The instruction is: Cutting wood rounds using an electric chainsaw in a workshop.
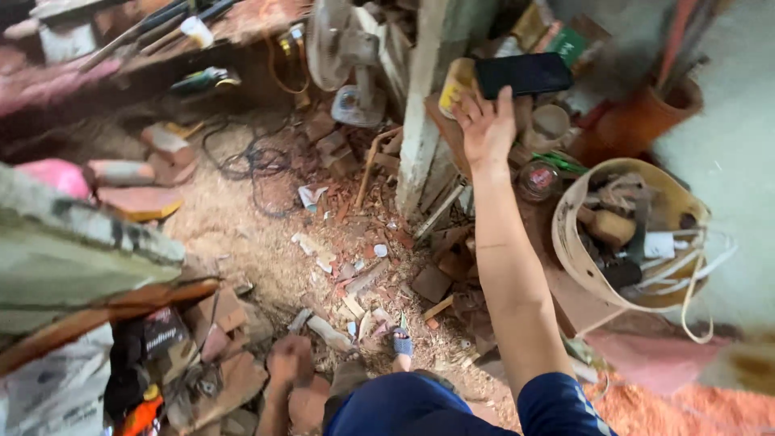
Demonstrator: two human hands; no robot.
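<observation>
The fingers (472,105) of the right hand (487,125) are gripping a black phone (523,74), lifting it above the messy floor (266,242).

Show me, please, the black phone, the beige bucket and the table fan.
black phone (523,74), head view, middle of its dark back.
beige bucket (567,242), head view, its left wall.
table fan (331,40), head view, its round grille.

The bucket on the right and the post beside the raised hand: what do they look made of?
The bucket looks like thin cream plastic: smooth wall, rim bent out of round. The post looks like rough wood with worn pale paint, though its blurred surface leaves that open. The right hand holds a glossy black phone beside it.
</observation>
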